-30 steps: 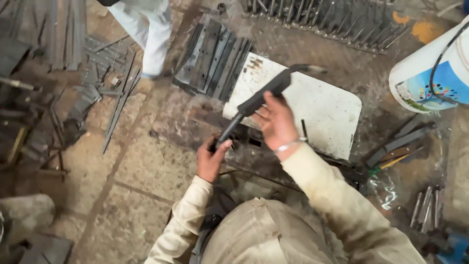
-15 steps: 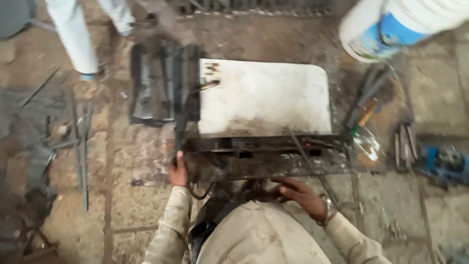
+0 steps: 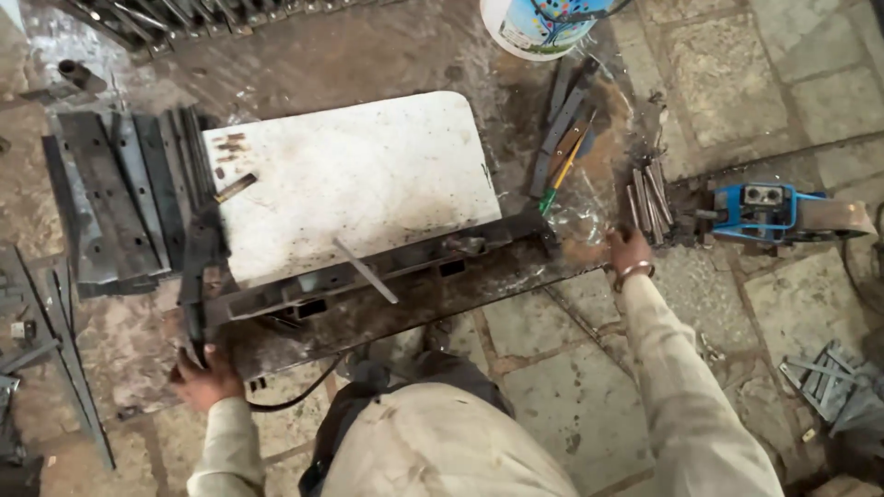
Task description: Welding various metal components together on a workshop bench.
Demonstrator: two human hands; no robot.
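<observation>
The left hand sits at the lower left, its grip closed around the lower end of a dark welding torch. The torch runs up from the fingers and lies along the left end of a long, rusty metal frame. A black cable curls away from the hand toward the person's body.

The frame stretches across the floor from just above the left hand to the right hand, tilting slightly upward to the right. The right hand is at the frame's far right end, fingers curled over a spot just beside it; whether its grip holds the frame or a small piece there cannot be told. A metal bangle circles that wrist.

Behind the frame lies a white, stained board, with a thin metal rod slanting over the frame's middle. Left of the board lies a stack of perforated metal plates. Near the right hand is a bundle of short rods, and further right a blue power tool. A white bucket stands at the top edge.
</observation>
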